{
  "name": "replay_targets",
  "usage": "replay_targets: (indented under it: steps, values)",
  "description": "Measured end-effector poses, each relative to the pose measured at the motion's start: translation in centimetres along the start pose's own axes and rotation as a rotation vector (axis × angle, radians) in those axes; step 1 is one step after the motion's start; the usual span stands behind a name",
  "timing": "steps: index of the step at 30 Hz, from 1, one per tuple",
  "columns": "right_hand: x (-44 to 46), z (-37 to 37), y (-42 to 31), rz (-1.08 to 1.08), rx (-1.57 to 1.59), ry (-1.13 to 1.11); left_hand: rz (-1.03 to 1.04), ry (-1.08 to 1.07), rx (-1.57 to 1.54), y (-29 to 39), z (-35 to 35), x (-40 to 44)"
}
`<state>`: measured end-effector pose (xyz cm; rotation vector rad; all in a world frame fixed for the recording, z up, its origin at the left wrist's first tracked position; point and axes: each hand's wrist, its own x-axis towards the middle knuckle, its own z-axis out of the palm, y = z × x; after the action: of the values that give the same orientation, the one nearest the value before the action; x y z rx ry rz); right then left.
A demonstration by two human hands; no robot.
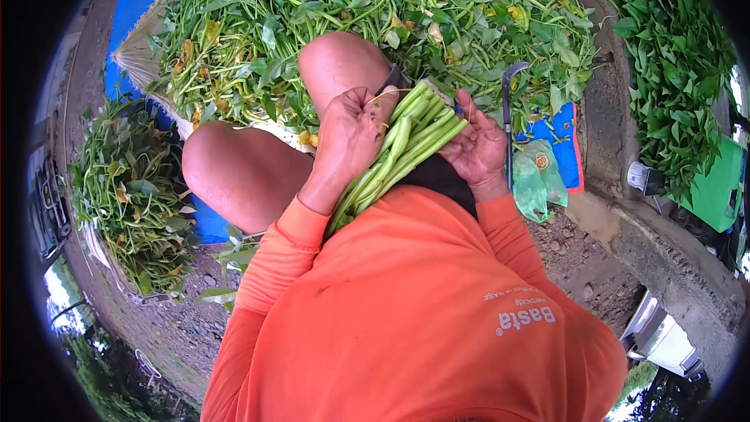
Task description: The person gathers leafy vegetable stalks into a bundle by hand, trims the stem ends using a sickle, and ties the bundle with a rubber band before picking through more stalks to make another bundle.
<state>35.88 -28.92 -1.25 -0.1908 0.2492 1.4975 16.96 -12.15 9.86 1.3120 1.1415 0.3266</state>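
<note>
I've got the bundle (418, 144) of green stems just off centre toward 1 o'clock, lying slantwise over the lap, cut ends pointing to 1 and the other end tucked by the left forearm around 7. Left grip (351, 137) sits at 11, thumb and fingers pinched together on a thin strand (392, 91) right beside the stems. Right grip (478, 148) is at 2, fingers curled up next to the cut ends; honestly can't tell from my seat if it's clamped on anything.

Big heap (375, 0) of leafy greens with some yellow leaves at 12, smaller pile (129, 195) at 9. There's a sickle (507, 109) near the right grip at 2, and a green bag (535, 187) at 3, touching the blue sheet (568, 148). I also see a green crate (719, 187) way out at 3.
</note>
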Motion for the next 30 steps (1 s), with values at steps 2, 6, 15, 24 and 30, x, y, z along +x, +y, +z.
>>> replay_targets:
  steps: [2,6,15,24,30]
  values:
    - [0.2,3.5,-0.4,0.161,-0.011,-0.265,0.016,0.025,0.062,1.0,0.4,0.2]
    - [-0.7,8.5,-3.2,0.135,-0.39,-0.526,0.101,0.062,0.156,2.1,0.4,-0.6]
    - [-0.4,21.3,6.0,-0.541,-1.523,-0.597,0.838,-0.246,0.545,2.5,-4.4,-4.0]
    - [-4.2,11.1,5.4,0.239,-1.101,0.478,0.655,0.071,0.434,1.6,-6.9,-4.9]
    - [0.0,11.4,3.8,0.322,-0.654,-0.067,0.289,0.001,0.25,5.8,-7.6,-7.7]
